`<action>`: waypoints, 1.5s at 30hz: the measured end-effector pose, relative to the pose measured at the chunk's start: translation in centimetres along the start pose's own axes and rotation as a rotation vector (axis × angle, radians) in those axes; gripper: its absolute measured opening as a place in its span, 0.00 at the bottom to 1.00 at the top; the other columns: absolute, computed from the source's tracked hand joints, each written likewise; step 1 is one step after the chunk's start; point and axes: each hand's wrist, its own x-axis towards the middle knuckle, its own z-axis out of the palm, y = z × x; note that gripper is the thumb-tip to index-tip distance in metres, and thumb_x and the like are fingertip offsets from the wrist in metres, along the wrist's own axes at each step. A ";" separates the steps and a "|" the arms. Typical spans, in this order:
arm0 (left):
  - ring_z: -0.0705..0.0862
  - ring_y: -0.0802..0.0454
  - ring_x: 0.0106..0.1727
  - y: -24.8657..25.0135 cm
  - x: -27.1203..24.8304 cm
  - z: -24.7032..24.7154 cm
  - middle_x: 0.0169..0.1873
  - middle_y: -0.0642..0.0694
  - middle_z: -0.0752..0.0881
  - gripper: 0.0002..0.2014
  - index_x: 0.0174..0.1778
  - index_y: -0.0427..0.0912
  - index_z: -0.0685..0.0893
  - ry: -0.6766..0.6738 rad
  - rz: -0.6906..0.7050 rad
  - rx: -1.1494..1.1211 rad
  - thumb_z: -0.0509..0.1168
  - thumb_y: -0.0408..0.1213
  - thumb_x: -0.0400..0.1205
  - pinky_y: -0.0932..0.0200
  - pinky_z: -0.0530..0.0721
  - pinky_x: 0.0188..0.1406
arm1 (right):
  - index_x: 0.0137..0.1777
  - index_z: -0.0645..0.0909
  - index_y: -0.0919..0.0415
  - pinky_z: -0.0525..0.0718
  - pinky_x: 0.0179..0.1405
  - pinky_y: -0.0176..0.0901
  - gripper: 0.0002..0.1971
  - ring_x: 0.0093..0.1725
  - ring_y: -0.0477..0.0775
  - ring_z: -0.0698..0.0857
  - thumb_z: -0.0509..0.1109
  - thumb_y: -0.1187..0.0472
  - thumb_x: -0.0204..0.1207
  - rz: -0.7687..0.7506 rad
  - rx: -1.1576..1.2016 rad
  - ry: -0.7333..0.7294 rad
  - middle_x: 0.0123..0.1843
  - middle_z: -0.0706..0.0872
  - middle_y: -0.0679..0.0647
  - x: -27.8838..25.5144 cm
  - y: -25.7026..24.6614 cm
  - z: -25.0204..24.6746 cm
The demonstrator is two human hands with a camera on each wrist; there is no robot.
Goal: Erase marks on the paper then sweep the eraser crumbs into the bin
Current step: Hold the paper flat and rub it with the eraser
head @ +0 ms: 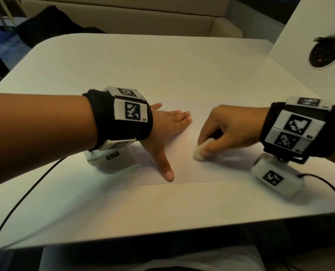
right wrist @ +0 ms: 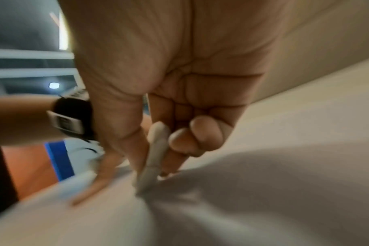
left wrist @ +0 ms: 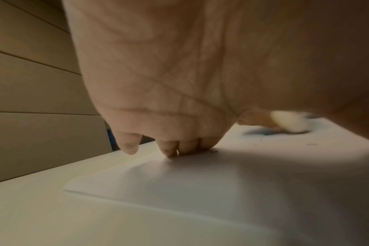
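A: State the step in hand.

B: Erasing, by my judgement. The eraser (head: 201, 149) is a white block with its lower end pressed on the paper (head: 182, 169). The right hand (head: 231, 130) pinches it between thumb and curled fingers; its outline is blurred, which suggests rubbing. No marks are legible on the paper from where I stand.

A: And the other hand?

B: The left hand (head: 166, 130) lies flat on the paper, just left of the eraser. Its fingers are straight and spread, the thumb points toward the near edge, and it holds nothing. It pins the sheet down.

A: Any crumbs?

B: A few dark specks (head: 189, 147) lie on the paper between the left hand and the eraser. They are too small to identify for certain.

A: Next move?

B: Probably to finish rubbing, put the eraser aside, then gather the specks toward an edge of the table (head: 104, 212), with the sheet held flat so it does not buckle.

A: Containers?

B: No bin is in view. A round recessed fitting (head: 326, 52) lies far right of the eraser; I cannot tell what it holds.
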 end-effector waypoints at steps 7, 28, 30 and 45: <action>0.34 0.57 0.85 0.1 -0.1 0.1 0.84 0.54 0.29 0.73 0.83 0.48 0.27 -0.004 -0.005 -0.006 0.69 0.77 0.58 0.39 0.35 0.84 | 0.41 0.92 0.52 0.83 0.36 0.42 0.15 0.32 0.46 0.85 0.74 0.41 0.68 -0.065 -0.029 0.026 0.34 0.91 0.45 -0.6 -0.8 1.0; 0.34 0.57 0.85 0.0 -0.1 0.1 0.84 0.54 0.29 0.73 0.83 0.48 0.26 -0.013 -0.007 -0.003 0.68 0.77 0.58 0.40 0.35 0.83 | 0.38 0.92 0.54 0.79 0.33 0.40 0.14 0.29 0.45 0.81 0.76 0.44 0.70 -0.047 -0.014 0.003 0.32 0.90 0.48 -1.1 -0.7 1.1; 0.34 0.57 0.85 0.1 0.0 0.1 0.84 0.54 0.29 0.73 0.83 0.47 0.27 -0.007 -0.003 0.002 0.68 0.77 0.58 0.39 0.34 0.83 | 0.37 0.92 0.52 0.80 0.32 0.39 0.13 0.28 0.40 0.80 0.76 0.43 0.69 0.029 -0.041 0.117 0.30 0.90 0.43 -0.8 0.5 0.1; 0.34 0.57 0.85 0.0 -0.2 0.1 0.84 0.55 0.29 0.73 0.83 0.48 0.26 -0.012 -0.014 -0.004 0.69 0.76 0.58 0.38 0.35 0.83 | 0.36 0.91 0.55 0.77 0.29 0.33 0.12 0.28 0.41 0.81 0.77 0.47 0.71 -0.069 -0.003 0.042 0.29 0.89 0.44 -2.2 -1.0 2.1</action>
